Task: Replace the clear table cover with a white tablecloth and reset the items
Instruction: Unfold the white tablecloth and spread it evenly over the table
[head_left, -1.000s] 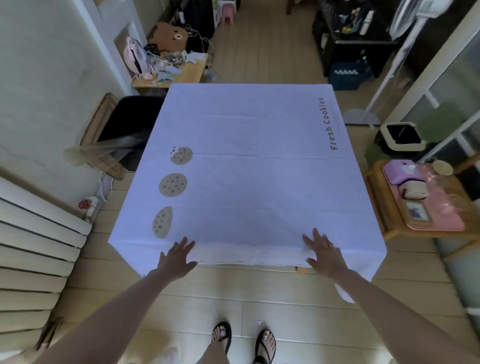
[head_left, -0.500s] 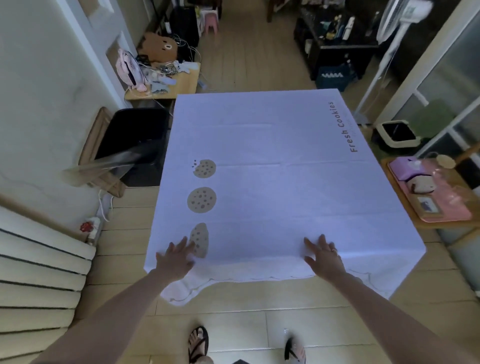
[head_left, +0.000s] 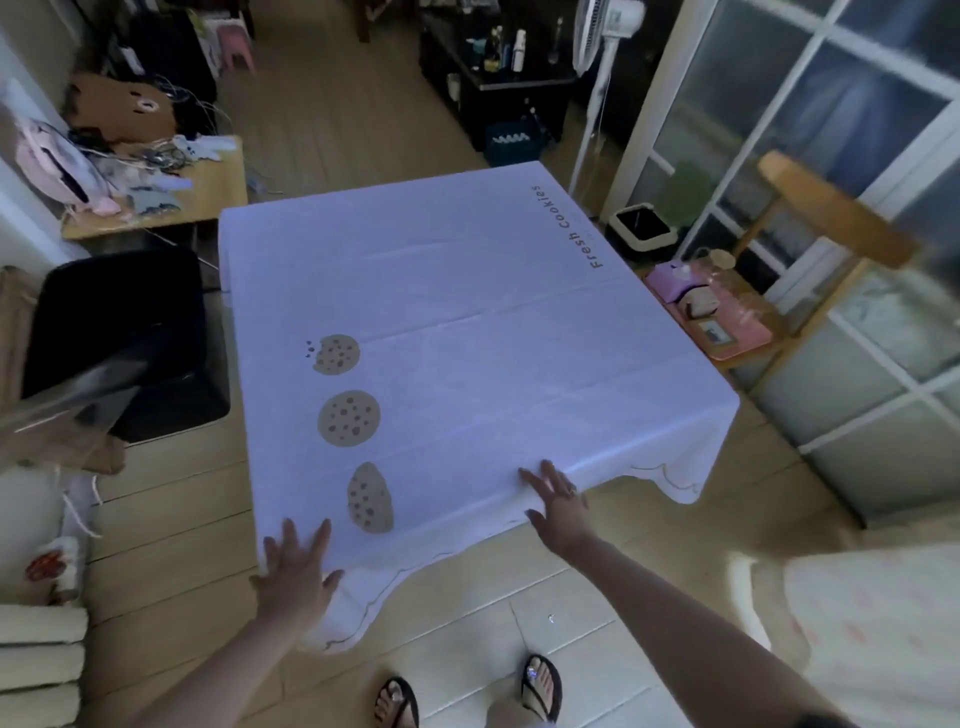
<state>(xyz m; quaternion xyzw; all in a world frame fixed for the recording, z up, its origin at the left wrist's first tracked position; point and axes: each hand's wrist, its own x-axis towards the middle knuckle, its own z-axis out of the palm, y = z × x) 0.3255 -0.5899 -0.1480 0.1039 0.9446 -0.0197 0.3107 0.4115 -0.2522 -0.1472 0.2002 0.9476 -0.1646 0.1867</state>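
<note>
Cloth covers the whole bench, hem hanging over the near edge. Left hand at near left corner, right hand further right along that edge; both grips wide, palms flat on cloth (holding nothing). Smoothing step, judged: sweep outward to corners, light pressure, overhang even.

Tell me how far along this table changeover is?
Done: the white tablecloth with cookie prints covers the tabletop, and a clear sheet, seemingly the old cover, lies off to the left. In hand: the left hand and right hand lie flat on the near edge, apparently smoothing it. Left: nothing stands on the cloth yet; the items wait on a pink tray on the wooden chair at right.
</note>
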